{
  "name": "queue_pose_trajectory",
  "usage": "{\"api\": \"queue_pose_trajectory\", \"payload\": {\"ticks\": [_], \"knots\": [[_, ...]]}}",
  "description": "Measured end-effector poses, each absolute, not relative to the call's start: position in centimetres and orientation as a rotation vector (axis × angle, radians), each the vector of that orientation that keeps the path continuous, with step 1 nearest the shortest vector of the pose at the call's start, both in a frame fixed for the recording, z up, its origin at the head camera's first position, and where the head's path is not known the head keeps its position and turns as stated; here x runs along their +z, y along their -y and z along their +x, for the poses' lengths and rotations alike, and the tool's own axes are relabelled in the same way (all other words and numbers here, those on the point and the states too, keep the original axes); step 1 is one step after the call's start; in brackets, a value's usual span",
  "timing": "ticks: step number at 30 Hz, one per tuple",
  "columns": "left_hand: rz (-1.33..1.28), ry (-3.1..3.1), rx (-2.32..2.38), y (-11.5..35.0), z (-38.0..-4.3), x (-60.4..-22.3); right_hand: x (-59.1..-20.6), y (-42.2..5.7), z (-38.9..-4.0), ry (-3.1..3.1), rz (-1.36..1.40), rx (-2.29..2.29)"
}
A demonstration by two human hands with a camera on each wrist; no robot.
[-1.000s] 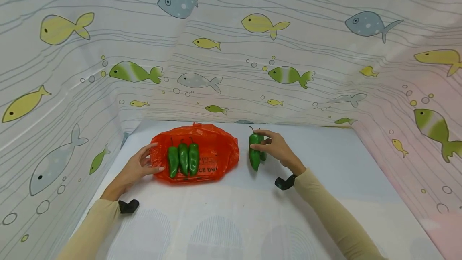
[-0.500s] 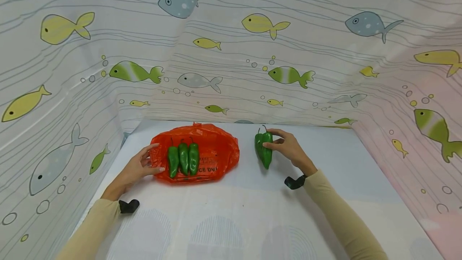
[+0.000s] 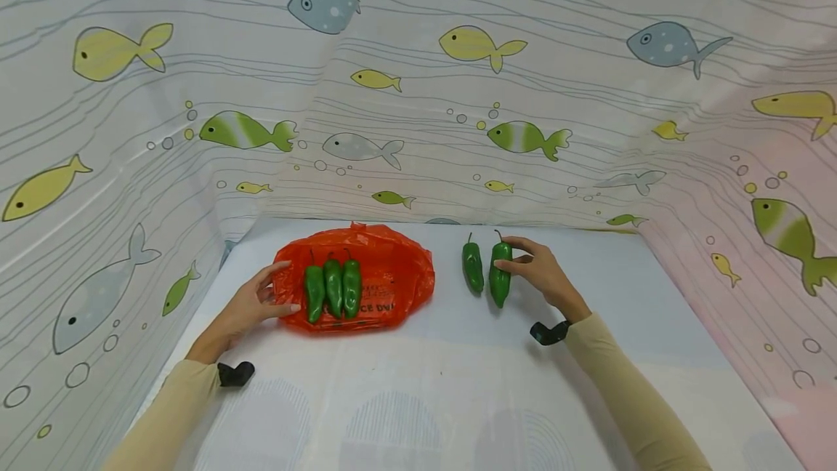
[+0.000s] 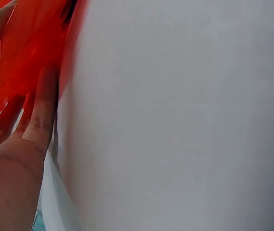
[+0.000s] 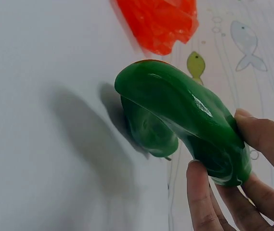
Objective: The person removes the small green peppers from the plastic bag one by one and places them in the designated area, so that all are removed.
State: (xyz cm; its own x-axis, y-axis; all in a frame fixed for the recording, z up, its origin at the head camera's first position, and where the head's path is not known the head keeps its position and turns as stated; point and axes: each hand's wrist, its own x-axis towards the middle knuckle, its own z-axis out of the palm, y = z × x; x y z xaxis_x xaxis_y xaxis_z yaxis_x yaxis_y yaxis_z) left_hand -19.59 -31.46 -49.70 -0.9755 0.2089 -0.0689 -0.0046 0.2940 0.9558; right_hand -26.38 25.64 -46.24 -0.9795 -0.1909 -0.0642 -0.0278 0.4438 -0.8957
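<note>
My right hand (image 3: 546, 275) pinches a glossy green chili pepper (image 3: 500, 278) between thumb and fingers, its stem pointing away from me. In the right wrist view this pepper (image 5: 189, 115) is lifted off the table and casts a shadow. A second green pepper (image 3: 472, 267) lies on the table just left of it. My left hand (image 3: 247, 306) holds the left side of a red plastic bag (image 3: 405, 275), thumb at the near corner and fingers at the far one. In the left wrist view, some fingers show through the thin red plastic (image 4: 28, 57). Three green peppers (image 3: 333, 287) lie side by side in the bag's mouth.
The white table (image 3: 405, 376) has pale round patterns near its front. A fish-printed sheet (image 3: 418, 107) rises behind it and along both sides. Black wrist-camera mounts (image 3: 549, 333) stick out from both wrists.
My right hand has moved right with its pepper, passing over the second pepper, which now lies fully in view on the left. My left hand and the bag have stayed put.
</note>
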Motion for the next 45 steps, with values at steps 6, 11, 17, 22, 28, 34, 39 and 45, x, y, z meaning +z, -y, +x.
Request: {"api": "queue_pose_trajectory", "payload": {"ticks": [6, 11, 17, 22, 28, 34, 39, 45], "knots": [[0.186, -2.403, 1.731, 31.5, -19.8, -49.9, -46.8, -26.5, -26.6, -2.544, -0.180, -1.580], [0.171, -2.406, 1.722, 31.6, -19.9, -49.9, -46.9, -27.1, -26.8, -2.554, -0.189, -1.568], [0.175, -2.388, 1.743, 31.6, -19.7, -50.0, -45.6, -26.7, -26.0, -2.520, -0.148, -1.544], [0.161, -2.392, 1.744, 31.6, -19.7, -50.2, -47.3, -27.2, -26.8, -2.508, -0.140, -1.566], [0.171, -2.401, 1.741, 31.6, -19.7, -50.1, -48.0, -27.3, -27.2, -2.543, -0.134, -1.537], [0.168, -2.400, 1.753, 31.4, -19.7, -49.9, -48.4, -27.4, -27.7, -2.554, -0.121, -1.512], [0.154, -2.402, 1.747, 31.2, -19.6, -49.9, -48.8, -27.5, -28.0, -2.547, -0.092, -1.495], [0.142, -2.399, 1.750, 31.3, -19.5, -50.0, -49.0, -27.0, -28.7, -2.537, -0.078, -1.490]]}}
